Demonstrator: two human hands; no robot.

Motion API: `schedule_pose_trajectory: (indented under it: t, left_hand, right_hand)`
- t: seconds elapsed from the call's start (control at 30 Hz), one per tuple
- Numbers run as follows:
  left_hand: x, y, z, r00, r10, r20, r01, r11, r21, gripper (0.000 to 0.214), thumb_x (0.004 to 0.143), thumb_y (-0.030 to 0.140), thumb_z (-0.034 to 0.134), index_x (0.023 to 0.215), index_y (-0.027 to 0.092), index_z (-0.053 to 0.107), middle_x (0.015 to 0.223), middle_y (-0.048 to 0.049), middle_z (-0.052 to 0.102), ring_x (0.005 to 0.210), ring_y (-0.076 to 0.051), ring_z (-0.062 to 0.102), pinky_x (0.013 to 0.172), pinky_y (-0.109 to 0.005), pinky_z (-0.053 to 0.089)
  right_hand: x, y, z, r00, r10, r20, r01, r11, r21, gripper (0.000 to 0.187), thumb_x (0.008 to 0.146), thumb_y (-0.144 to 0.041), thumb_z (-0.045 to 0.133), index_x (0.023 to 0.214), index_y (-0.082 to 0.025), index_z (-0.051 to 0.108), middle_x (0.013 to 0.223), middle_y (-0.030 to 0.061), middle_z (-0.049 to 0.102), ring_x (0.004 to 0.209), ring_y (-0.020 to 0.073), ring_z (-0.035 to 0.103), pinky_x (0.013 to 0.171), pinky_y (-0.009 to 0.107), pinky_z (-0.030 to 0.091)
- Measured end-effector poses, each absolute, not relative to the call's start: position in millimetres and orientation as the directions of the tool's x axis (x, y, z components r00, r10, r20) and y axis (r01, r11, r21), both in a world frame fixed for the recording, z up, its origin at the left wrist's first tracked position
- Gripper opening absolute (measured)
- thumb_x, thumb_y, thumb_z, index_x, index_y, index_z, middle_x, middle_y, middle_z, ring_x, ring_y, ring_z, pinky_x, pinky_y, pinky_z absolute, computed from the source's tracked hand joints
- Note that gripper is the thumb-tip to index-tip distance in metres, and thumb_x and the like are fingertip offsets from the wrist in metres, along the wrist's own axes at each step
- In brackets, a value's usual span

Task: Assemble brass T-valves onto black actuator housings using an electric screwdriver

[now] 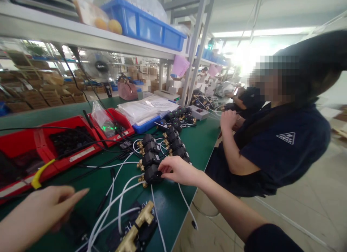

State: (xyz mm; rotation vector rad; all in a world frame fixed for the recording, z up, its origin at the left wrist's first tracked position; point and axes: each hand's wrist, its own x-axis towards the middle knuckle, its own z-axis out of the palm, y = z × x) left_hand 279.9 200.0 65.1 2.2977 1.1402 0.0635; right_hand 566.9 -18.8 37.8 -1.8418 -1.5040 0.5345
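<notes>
My right hand (180, 171) reaches over the bench with its fingers curled against the near end of a black boxy unit with brass fittings (152, 173). That unit is the closest in a row of similar black units (150, 146), with white cables running from them. At the lower left, my left hand (51, 208) hovers with one finger stretched out and the others partly hidden. Below it is a dark object (77, 223), too blurred to name. Between the hands, in front, lie brass tee fittings (145, 214) on a black part with white cables.
Red bins (81, 151) of small black parts line the left side, beside a yellow-wrapped cable (43, 172). Papers (149, 105) lie on a blue tray behind. A shelf with a blue crate (146, 24) hangs above. A co-worker (282, 136) sits close on the right.
</notes>
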Motion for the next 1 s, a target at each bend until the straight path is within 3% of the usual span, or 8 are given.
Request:
schedule_pose_trajectory:
  t: [0.03,0.1,0.17,0.23,0.4,0.63,0.87,1.0]
  left_hand:
    - [299,190,84,0.682,0.725,-0.097,0.671,-0.568,0.476,0.052,0.078,0.071,0.047,0.051,0.027,0.056,0.046,0.0031,0.062,0.047,-0.020,0.061,0.056,-0.029,0.043]
    - [339,165,113,0.756,0.654,0.006,0.539,-0.628,0.561,0.045,0.073,0.070,0.047,0.070,0.029,0.067,0.069,0.0019,0.075,0.072,-0.024,0.071,0.071,-0.032,0.050]
    - [376,141,123,0.802,0.596,-0.036,0.466,-0.589,0.660,0.041,0.070,0.061,0.050,0.085,0.028,0.070,0.092,-0.0023,0.079,0.089,-0.027,0.073,0.082,-0.035,0.053]
    - [403,127,114,0.799,0.581,-0.155,0.506,-0.511,0.695,0.038,0.064,0.046,0.057,0.093,0.024,0.068,0.101,-0.0071,0.079,0.090,-0.029,0.073,0.087,-0.039,0.054]
    - [426,131,69,0.772,0.536,-0.342,0.573,-0.355,0.738,0.029,0.068,0.039,0.060,0.091,0.021,0.065,0.080,-0.0078,0.076,0.080,-0.029,0.076,0.079,-0.039,0.061]
    - [418,132,59,0.738,0.515,-0.435,0.571,-0.134,0.810,0.058,0.075,0.053,0.065,0.124,0.023,0.055,0.076,-0.0023,0.071,0.074,-0.025,0.077,0.066,-0.033,0.064]
    - [423,124,56,0.741,0.518,-0.427,0.552,-0.108,0.827,0.048,0.076,0.043,0.070,0.118,0.024,0.056,0.070,0.0024,0.063,0.061,-0.019,0.070,0.057,-0.029,0.062]
    - [429,118,55,0.753,0.513,-0.412,0.533,-0.107,0.840,0.036,0.076,0.038,0.069,0.106,0.023,0.057,0.068,0.0033,0.059,0.066,-0.019,0.068,0.059,-0.030,0.063]
  right_hand:
    - [567,-20,38,0.245,0.963,0.114,0.679,-0.087,-0.729,0.016,0.077,-0.001,0.077,0.090,-0.010,0.074,0.083,0.0050,0.072,0.072,0.0147,0.070,0.071,0.023,0.057]
    - [566,-22,37,0.258,0.957,0.131,0.675,-0.082,-0.733,0.016,0.078,0.000,0.075,0.089,-0.010,0.073,0.083,0.0048,0.071,0.072,0.0143,0.069,0.071,0.023,0.057]
    - [566,-24,37,0.276,0.949,0.154,0.666,-0.074,-0.742,0.013,0.080,-0.003,0.076,0.091,-0.010,0.073,0.084,0.0048,0.070,0.073,0.0139,0.069,0.071,0.022,0.057]
    - [564,-26,36,0.280,0.943,0.180,0.662,-0.054,-0.747,0.014,0.081,-0.006,0.077,0.093,-0.010,0.072,0.088,0.0052,0.070,0.076,0.0133,0.069,0.072,0.022,0.057]
    - [560,-26,35,0.218,0.951,0.220,0.688,0.010,-0.726,0.017,0.081,-0.004,0.077,0.096,-0.011,0.071,0.092,0.0048,0.068,0.077,0.0124,0.067,0.076,0.022,0.057]
    - [557,-23,44,0.142,0.965,0.221,0.762,0.036,-0.646,0.013,0.085,-0.007,0.077,0.093,-0.014,0.070,0.089,0.0038,0.068,0.078,0.0142,0.064,0.076,0.024,0.053]
    - [553,-26,47,0.141,0.968,0.207,0.816,0.005,-0.578,0.012,0.085,-0.007,0.077,0.090,-0.013,0.069,0.085,0.0043,0.068,0.078,0.0158,0.062,0.075,0.025,0.049]
    - [551,-27,46,0.163,0.965,0.207,0.813,-0.012,-0.582,0.011,0.086,-0.009,0.078,0.090,-0.013,0.069,0.085,0.0043,0.069,0.076,0.0151,0.064,0.074,0.024,0.050]
